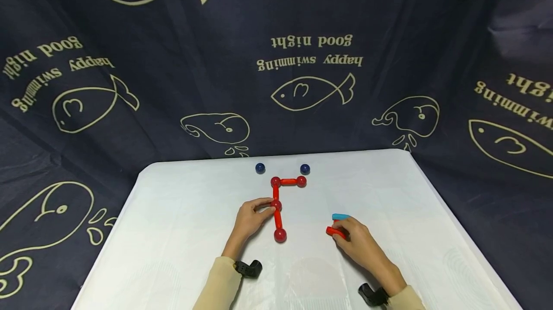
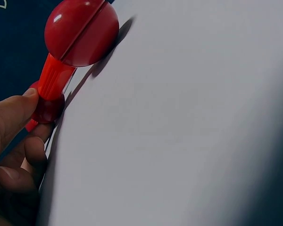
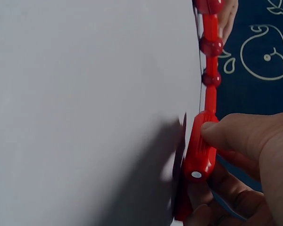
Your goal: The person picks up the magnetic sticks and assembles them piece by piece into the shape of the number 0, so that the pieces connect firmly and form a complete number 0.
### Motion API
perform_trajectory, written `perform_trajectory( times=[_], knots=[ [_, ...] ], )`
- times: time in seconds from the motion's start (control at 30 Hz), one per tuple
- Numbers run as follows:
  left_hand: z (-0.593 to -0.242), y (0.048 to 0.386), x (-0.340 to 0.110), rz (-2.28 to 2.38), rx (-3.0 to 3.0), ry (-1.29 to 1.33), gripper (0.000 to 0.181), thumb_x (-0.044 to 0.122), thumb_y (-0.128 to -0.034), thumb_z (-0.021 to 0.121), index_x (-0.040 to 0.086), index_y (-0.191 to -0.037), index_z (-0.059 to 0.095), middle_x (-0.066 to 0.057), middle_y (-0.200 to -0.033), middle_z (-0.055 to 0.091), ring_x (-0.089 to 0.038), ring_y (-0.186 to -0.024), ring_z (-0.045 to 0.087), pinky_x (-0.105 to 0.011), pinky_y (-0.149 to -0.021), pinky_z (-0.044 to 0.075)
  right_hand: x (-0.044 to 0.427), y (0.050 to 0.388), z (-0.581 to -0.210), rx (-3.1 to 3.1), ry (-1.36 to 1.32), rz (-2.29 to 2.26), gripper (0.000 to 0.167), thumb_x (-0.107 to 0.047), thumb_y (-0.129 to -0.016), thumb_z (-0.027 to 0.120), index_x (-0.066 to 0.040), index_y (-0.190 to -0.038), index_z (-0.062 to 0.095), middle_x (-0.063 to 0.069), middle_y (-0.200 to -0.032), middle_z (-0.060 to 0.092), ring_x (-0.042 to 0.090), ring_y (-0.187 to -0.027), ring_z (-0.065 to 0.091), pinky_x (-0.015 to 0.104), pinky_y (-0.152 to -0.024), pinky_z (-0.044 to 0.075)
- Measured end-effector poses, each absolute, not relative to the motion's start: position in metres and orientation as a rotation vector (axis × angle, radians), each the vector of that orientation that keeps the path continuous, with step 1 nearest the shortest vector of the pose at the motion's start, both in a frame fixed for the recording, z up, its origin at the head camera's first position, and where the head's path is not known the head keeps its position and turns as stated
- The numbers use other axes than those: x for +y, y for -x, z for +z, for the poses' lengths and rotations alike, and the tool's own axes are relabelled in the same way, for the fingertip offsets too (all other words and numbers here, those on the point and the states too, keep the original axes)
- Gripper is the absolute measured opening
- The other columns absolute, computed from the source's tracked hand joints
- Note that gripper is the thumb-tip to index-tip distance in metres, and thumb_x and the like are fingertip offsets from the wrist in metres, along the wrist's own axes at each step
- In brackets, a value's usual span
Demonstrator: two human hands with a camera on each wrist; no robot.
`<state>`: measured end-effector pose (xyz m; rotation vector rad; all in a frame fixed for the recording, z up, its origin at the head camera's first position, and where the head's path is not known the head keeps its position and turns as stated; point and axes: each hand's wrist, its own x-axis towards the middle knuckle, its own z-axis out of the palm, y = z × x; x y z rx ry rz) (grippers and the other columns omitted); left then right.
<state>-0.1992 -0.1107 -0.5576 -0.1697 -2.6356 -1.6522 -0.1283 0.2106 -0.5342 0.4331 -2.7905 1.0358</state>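
Head view: the linked red piece [image 1: 278, 219] lies near the middle of the white table [image 1: 173, 214], its long axis running from the near side to the far side, with the near end leaning slightly to your right. At the far end it turns about square, and a short arm points right. Your left hand [image 1: 248, 219] pinches it at the middle ball [image 1: 276, 206], thumb and fingers closed about the joint.

Your right hand [image 1: 356, 240] pinches a loose red rod [image 1: 334, 231] between thumb and curled fingers, well apart from the linked piece; the rod's visible end points left towards it. A blue rod [image 1: 340, 216] shows just beyond those fingers; whether they hold it, you cannot tell.

Two navy balls [image 1: 260, 168] [image 1: 305, 169] sit between the short arm and the far edge, so room is tight there. Wide stretches of surface run out to the left and right edges, and there is a gap between the linked piece and your right hand.

The balls are glossy dark red with a seam; the rods are brighter and ribbed, and the held one has a pale round end face.
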Motion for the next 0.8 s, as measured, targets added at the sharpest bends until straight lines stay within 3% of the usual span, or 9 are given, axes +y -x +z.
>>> perform_trajectory(
  times=[0.13, 0.33, 0.57, 0.67, 0.8],
  knots=[
    [-0.557, 0.200, -0.111, -1.642, -2.638, 0.165, 0.027, 0.027, -0.0916, 0.079, 0.020, -0.117, 0.079, 0.000, -0.111, 0.079, -0.023, -0.118, 0.067, -0.046, -0.101, 0.050, 0.202, 0.129, -0.533, -2.801, -0.457, 1.035, 0.017, -0.003, -0.087, 0.080, -0.010, -0.101, 0.074, 0.012, -0.117, 0.069, 0.028, -0.108, 0.067, 0.031, -0.079, 0.057],
    [-0.558, 0.200, -0.111, -1.641, -2.641, 0.174, 0.026, 0.027, -0.0921, 0.078, 0.020, -0.117, 0.079, -0.001, -0.112, 0.079, -0.020, -0.104, 0.067, -0.031, -0.081, 0.054, 0.193, 0.129, -0.530, -2.802, -0.494, 1.057, 0.017, -0.002, -0.086, 0.080, -0.010, -0.099, 0.074, -0.001, -0.099, 0.065, 0.010, -0.086, 0.058, 0.023, -0.072, 0.052],
    [-0.560, 0.201, -0.111, -1.678, -2.649, 0.164, 0.028, 0.028, -0.0917, 0.079, 0.019, -0.118, 0.078, -0.005, -0.114, 0.078, -0.010, -0.068, 0.060, -0.024, -0.053, 0.050, 0.187, 0.130, -0.528, -2.781, -0.547, 1.033, 0.016, -0.003, -0.086, 0.080, -0.011, -0.099, 0.075, -0.004, -0.092, 0.063, 0.006, -0.080, 0.053, 0.021, -0.070, 0.049],
    [-0.559, 0.201, -0.111, -1.671, -2.649, 0.166, 0.028, 0.029, -0.0918, 0.079, 0.019, -0.118, 0.078, -0.005, -0.114, 0.078, -0.011, -0.069, 0.060, -0.025, -0.054, 0.051, 0.185, 0.131, -0.528, -2.780, -0.553, 1.024, 0.016, -0.004, -0.086, 0.081, -0.010, -0.100, 0.075, -0.002, -0.095, 0.064, 0.006, -0.081, 0.054, 0.021, -0.071, 0.050],
    [-0.559, 0.201, -0.111, -1.639, -2.648, 0.168, 0.028, 0.029, -0.0918, 0.079, 0.020, -0.118, 0.078, -0.003, -0.114, 0.078, -0.015, -0.093, 0.065, -0.029, -0.073, 0.052, 0.182, 0.131, -0.528, -2.765, -0.555, 1.019, 0.016, -0.005, -0.086, 0.082, -0.009, -0.100, 0.075, -0.002, -0.094, 0.064, 0.007, -0.082, 0.054, 0.021, -0.071, 0.050]
  ],
)
